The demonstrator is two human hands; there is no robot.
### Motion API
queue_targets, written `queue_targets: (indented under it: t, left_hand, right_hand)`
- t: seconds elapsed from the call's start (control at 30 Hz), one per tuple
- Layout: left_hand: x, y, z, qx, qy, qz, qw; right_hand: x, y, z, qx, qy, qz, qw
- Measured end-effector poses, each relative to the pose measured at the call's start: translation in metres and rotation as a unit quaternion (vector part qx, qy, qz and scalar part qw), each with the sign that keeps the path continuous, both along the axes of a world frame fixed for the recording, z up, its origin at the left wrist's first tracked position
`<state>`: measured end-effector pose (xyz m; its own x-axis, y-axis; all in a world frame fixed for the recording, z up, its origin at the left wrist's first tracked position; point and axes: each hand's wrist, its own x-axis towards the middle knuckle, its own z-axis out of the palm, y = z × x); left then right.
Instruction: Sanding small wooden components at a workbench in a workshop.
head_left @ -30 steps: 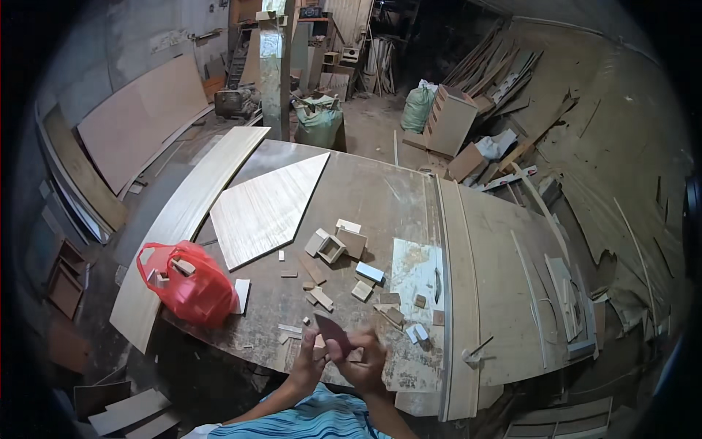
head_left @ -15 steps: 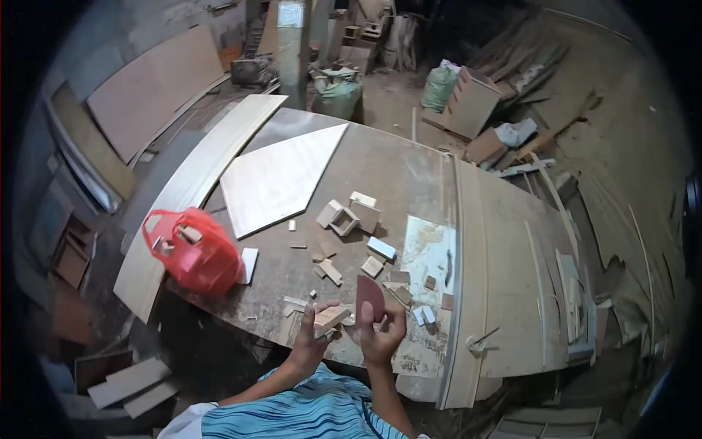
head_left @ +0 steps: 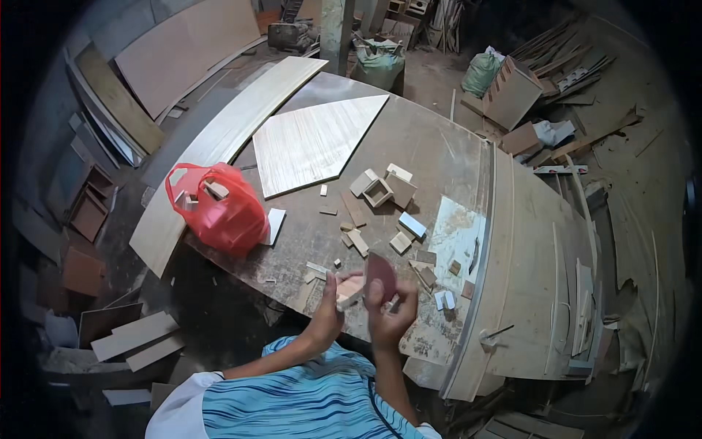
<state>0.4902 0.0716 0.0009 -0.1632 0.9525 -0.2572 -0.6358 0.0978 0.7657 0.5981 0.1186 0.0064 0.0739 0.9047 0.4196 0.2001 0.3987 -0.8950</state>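
I have a small pale wooden block [head_left: 349,287] in my left hand [head_left: 327,311], whose fingers are closed round it. Beside it my right hand [head_left: 391,314] grips a dark red, bent sheet [head_left: 382,274], apparently sandpaper, with the thumb on its face. Both hands are over the worktable's [head_left: 428,146] near edge. Scattered just beyond them are several small wood offcuts [head_left: 356,240] and small box-like pieces [head_left: 378,192]. A red plastic bag [head_left: 227,219] holding wood bits stands at the left, near a pale angled panel [head_left: 318,143].
A long pale plank [head_left: 157,245] runs along the table's left edge. Long boards [head_left: 497,271] and strips lie along the right. Behind stand a post [head_left: 334,33] and stuffed sacks [head_left: 479,73]. Leaning panels [head_left: 183,55] and scrap wood surround the table.
The red sheet has moved right, off the block, uncovering it in my left hand. My hands sit slightly apart. The view has shifted, so the table appears higher in the picture.
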Motion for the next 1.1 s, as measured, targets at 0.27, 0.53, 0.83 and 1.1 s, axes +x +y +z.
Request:
queue_targets:
  t: [0.27, 0.53, 0.83, 1.1]
  left_hand:
    - [-0.010, -0.004, -0.008, 0.007, -0.065, 0.032, 0.997]
    - [-0.020, -0.015, -0.016, 0.018, 0.019, 0.017, 1.000]
    - [-0.062, -0.023, -0.025, 0.100, 0.163, 0.021, 0.981]
    - [-0.132, -0.021, -0.038, 0.107, 0.148, -0.019, 0.983]
  right_hand:
    - [-0.017, -0.012, -0.002, 0.033, 0.036, 0.054, 0.997]
    - [-0.025, -0.017, -0.013, 0.111, 0.048, 0.121, 0.985]
    - [-0.048, -0.020, 0.008, -0.076, 0.106, 0.176, 0.976]
    - [-0.073, 0.009, 0.004, -0.210, 0.030, 0.178, 0.961]
